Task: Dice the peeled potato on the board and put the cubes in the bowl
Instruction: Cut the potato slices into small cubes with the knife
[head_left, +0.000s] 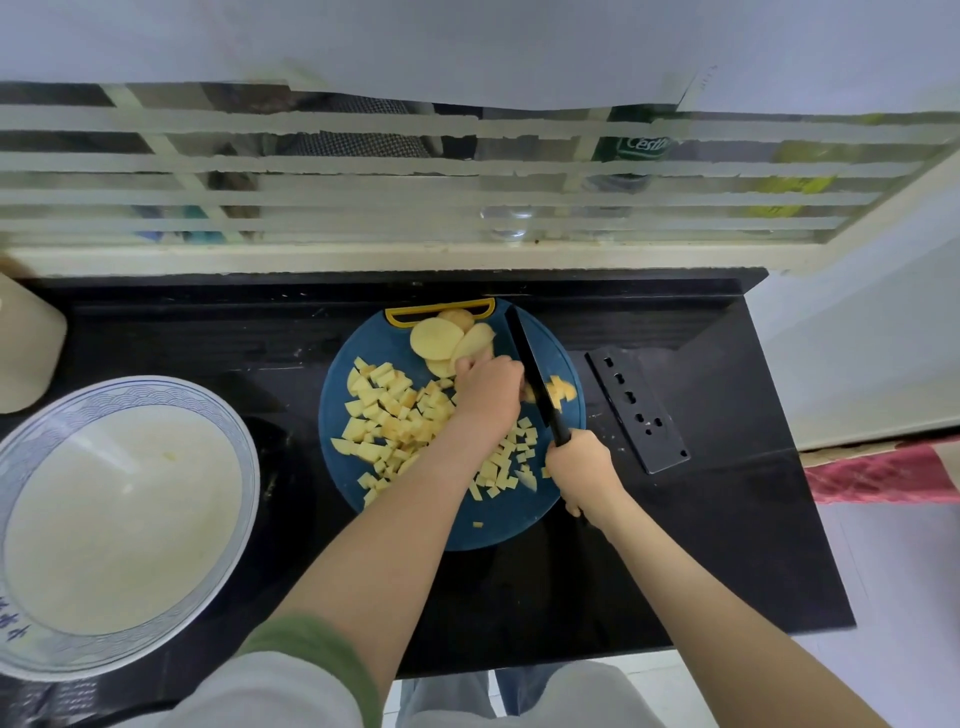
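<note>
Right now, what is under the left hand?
The potato slices poke out from under the left hand, which grips them beside the knife; the part under its fingers is covered.

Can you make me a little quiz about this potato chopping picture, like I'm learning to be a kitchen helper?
1. Which hand grips the knife? A) left B) right C) neither
2. True or false: the potato cubes lie in the bowl.
3. Fill in: the round potato slices lie by the board's yellow ___.
Key: 1. B, the right hand; the left hand holds a potato piece beside the blade. 2. False, the potato cubes lie on the board; the bowl stands left of it. 3. handle.
</note>
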